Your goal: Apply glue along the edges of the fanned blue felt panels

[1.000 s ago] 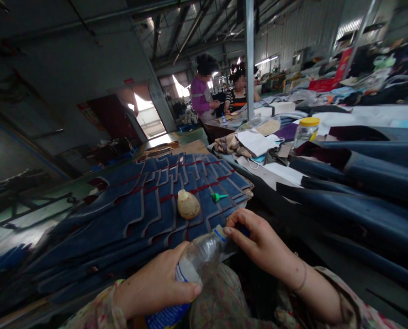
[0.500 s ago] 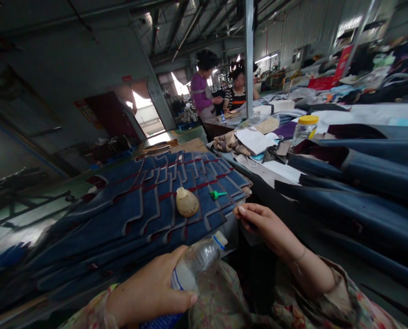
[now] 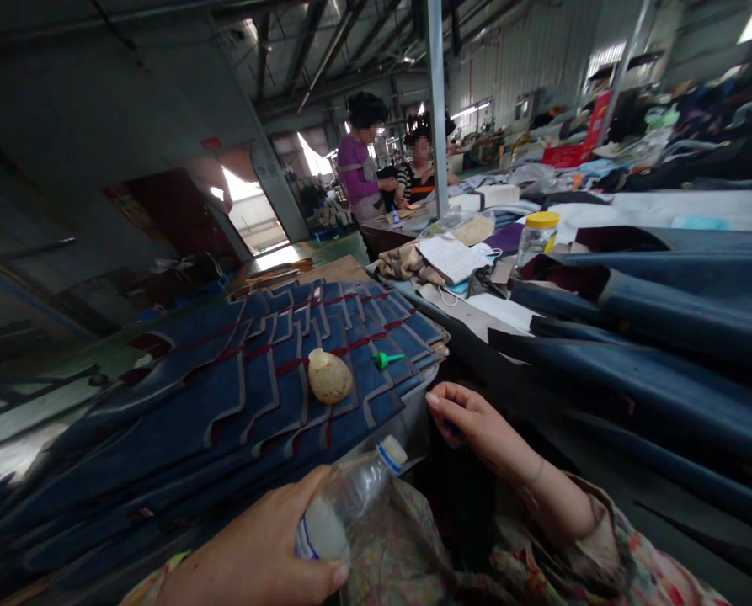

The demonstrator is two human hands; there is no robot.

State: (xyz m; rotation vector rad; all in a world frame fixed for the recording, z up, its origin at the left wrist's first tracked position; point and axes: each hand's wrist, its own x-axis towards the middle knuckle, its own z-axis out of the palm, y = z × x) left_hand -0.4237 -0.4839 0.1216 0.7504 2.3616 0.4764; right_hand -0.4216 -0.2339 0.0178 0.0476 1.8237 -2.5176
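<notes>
My left hand (image 3: 249,547) is wrapped round a clear plastic bottle (image 3: 354,497) with a blue and white label. The bottle leans to the right, and its pale neck has a blue ring and no cap on it. To the right of the neck, my right hand (image 3: 467,421) is closed with thumb and forefinger together. A dark blue bit shows under its curled fingers, too little to name. Beyond the bottle, a stained, cream-coloured round squeeze bottle (image 3: 329,378) without a top lies on the stacked blue fabric pieces (image 3: 262,370). A green pointed nozzle cap (image 3: 386,360) lies beside it.
At the right, a table carries rolled blue fabric (image 3: 641,353), a jar with a yellow lid (image 3: 540,231), white papers (image 3: 455,257) and cloths. A metal post (image 3: 437,109) rises behind. Two people (image 3: 360,164) are at a farther table.
The view has swung slightly right, so most things sit farther left. My right hand has turned a little, its fingers more curled, and a blue bit now shows beneath them. My left hand still holds the bottle.
</notes>
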